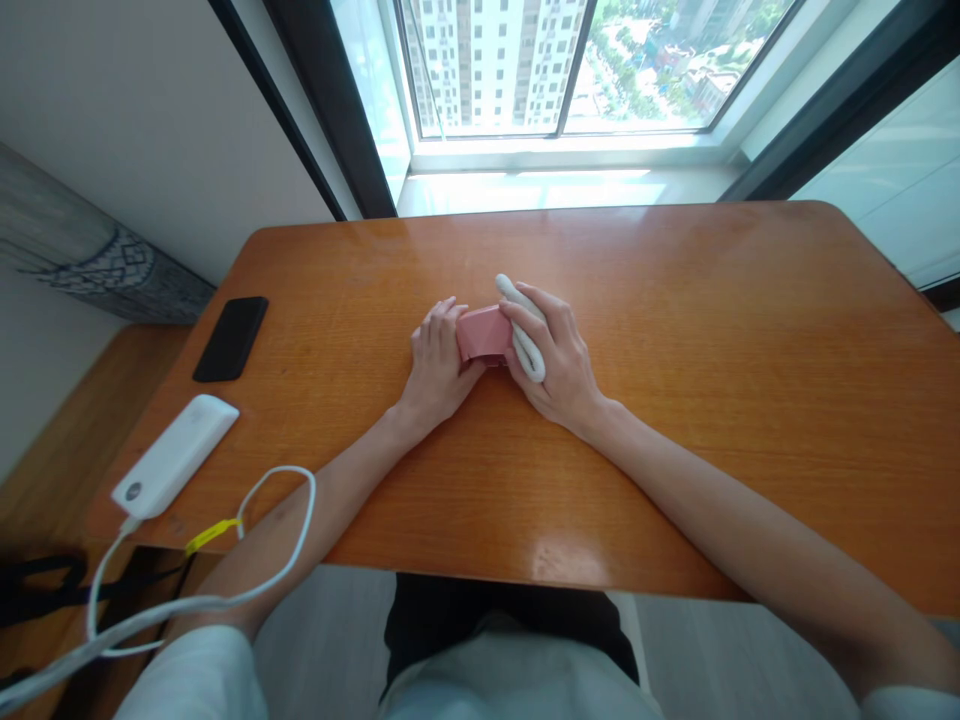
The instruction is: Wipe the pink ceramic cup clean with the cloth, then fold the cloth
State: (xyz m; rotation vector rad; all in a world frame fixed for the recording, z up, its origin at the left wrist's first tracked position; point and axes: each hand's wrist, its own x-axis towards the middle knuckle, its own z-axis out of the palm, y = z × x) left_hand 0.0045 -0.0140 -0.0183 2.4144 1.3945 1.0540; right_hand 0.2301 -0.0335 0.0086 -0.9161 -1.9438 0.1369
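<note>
A small pink folded paper piece (484,334) lies on the orange wooden table (712,380), near its middle. My left hand (436,362) rests on the table and presses the pink piece's left side with curled fingers. My right hand (559,362) holds the piece's right side and also grips a white smooth stick-like tool (523,334) that lies across its fingers, one end poking out toward the window.
A black phone (231,338) lies at the table's left edge. Nearer to me sits a white power bank (175,455) with a white cable (277,560) looping off the front edge. A large window (525,70) lies beyond the table's far edge.
</note>
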